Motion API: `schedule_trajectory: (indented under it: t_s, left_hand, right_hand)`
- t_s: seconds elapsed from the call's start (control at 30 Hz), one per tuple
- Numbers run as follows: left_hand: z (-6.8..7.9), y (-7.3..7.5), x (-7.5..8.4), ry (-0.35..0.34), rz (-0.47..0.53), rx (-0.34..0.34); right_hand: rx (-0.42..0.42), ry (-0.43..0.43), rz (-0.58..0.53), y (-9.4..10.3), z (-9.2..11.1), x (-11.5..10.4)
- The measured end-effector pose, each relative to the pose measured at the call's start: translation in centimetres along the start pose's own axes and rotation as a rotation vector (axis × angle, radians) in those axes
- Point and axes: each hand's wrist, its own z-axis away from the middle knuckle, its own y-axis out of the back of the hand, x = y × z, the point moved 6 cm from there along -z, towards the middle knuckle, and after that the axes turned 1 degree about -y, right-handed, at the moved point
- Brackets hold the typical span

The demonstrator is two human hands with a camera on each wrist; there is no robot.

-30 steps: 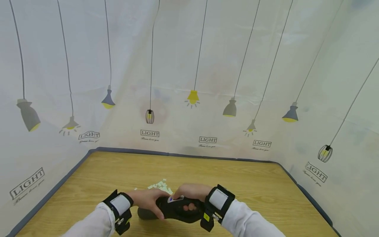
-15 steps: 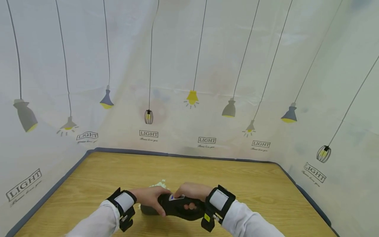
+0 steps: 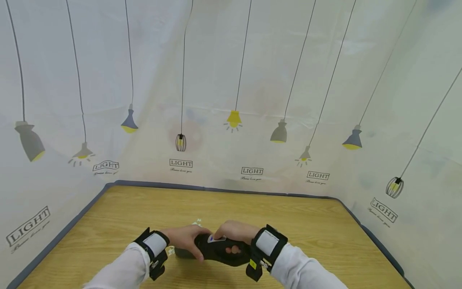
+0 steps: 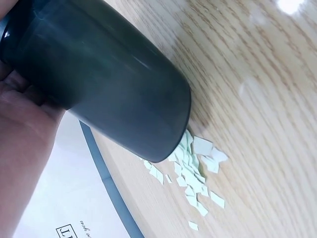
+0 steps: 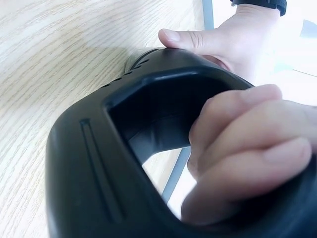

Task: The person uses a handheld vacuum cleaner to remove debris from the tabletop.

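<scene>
A black handheld vacuum cleaner [image 3: 220,252] is held low over the table by both hands. My right hand [image 3: 236,231] grips its looped handle [image 5: 89,163], fingers curled through the opening, with the thumb near the grey button panel on top. My left hand [image 3: 185,240] holds the body farther forward, thumb on the near side. In the left wrist view, the dark translucent nose [image 4: 124,94] points down at a small heap of pale green paper scraps [image 4: 188,171]. The nose hides part of the heap, and its mouth is out of sight.
The wood-grain table [image 3: 288,224] has a dark blue-grey border [image 3: 245,190]. A pale cloth printed with hanging lamps [image 3: 216,80] rises behind it and at both sides. A few stray scraps lie slightly apart from the heap.
Both hands and the vacuum have shifted slightly forward, the nose also a little right. Fewer scraps show beyond the left hand, and some now show left of the nose. The grips look the same.
</scene>
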Motion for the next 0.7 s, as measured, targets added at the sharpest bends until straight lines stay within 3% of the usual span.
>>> schedule_trajectory:
  t_s: [0.33, 0.7]
  left_hand:
    - [-0.8, 0.1, -0.9, 0.029, 0.008, 0.021]
    - [-1.2, 0.3, -0.3, 0.014, 0.004, 0.041]
  right_hand:
    - [0.027, -0.028, -0.038, 0.3, 0.1, 0.3]
    - [0.064, 0.01, 0.024, 1.0, 0.4, -0.3]
